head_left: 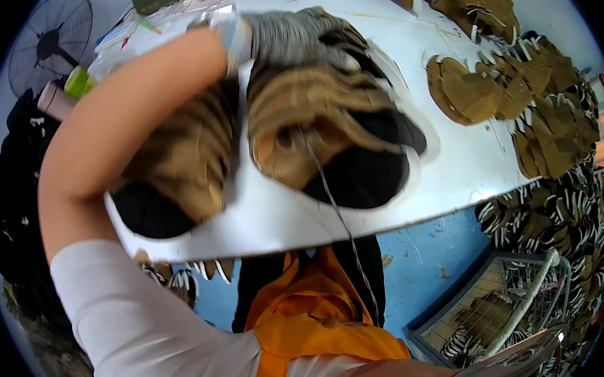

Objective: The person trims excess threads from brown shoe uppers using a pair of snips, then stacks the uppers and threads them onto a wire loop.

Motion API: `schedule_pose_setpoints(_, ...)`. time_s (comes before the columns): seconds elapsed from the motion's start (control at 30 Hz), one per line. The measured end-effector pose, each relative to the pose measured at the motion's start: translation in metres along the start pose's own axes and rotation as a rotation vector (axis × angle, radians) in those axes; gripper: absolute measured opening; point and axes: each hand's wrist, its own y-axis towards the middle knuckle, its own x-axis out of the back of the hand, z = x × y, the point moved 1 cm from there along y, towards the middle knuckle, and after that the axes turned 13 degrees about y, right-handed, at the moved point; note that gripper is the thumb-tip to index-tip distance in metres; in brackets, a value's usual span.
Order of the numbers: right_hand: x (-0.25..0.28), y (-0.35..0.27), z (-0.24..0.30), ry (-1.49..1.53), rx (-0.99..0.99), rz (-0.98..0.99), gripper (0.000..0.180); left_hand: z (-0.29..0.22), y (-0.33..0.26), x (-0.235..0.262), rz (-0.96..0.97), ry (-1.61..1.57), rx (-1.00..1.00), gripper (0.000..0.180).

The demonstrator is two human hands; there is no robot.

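My left hand (303, 40), in a grey knitted glove, reaches across the table with its fingers curled over the far end of a stack of brown shoe uppers (297, 109). Black pieces (367, 177) show at the stack's near right end. A thin cord (338, 210) runs from this stack down over the table edge. Beside it, partly behind my left forearm, lies a second brown stack (189, 147) with a black near end. At the lower right, my right forearm stretches outward; a blurred grey shape (513, 359) is at its end, and the fingers cannot be made out.
On the white table (453, 172), more brown pieces (472, 92) lie to the right. A wire basket (495, 301) stands on the blue floor, with heaps of pieces (539, 215) around it. A fan (48, 45) and a green cup (79, 82) are at the far left.
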Motion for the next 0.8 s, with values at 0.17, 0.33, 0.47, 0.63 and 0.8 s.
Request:
schedule_pose_setpoints(0.17,-0.037,0.059,0.060,0.068,-0.059,0.155,0.033,0.002,-0.004,-0.005,-0.083,0.324,0.214,0.069)
schedule_pose_setpoints(0.33,-0.033,0.081,0.146,0.137,-0.139,0.308,0.031,0.012,0.002,0.009,0.027,0.233,0.324,0.066)
schedule_pose_setpoints(0.47,-0.022,0.088,0.217,0.182,-0.167,0.375,0.030,-0.007,0.015,0.033,0.065,0.019,0.460,0.067)
schedule_pose_setpoints(0.63,-0.025,0.097,0.284,0.199,-0.171,0.385,0.030,-0.009,0.022,0.037,0.045,-0.092,0.525,0.067)
schedule_pose_setpoints(0.8,-0.041,0.096,0.325,0.220,-0.192,0.310,0.032,-0.005,0.014,0.022,-0.063,-0.100,0.465,0.069)
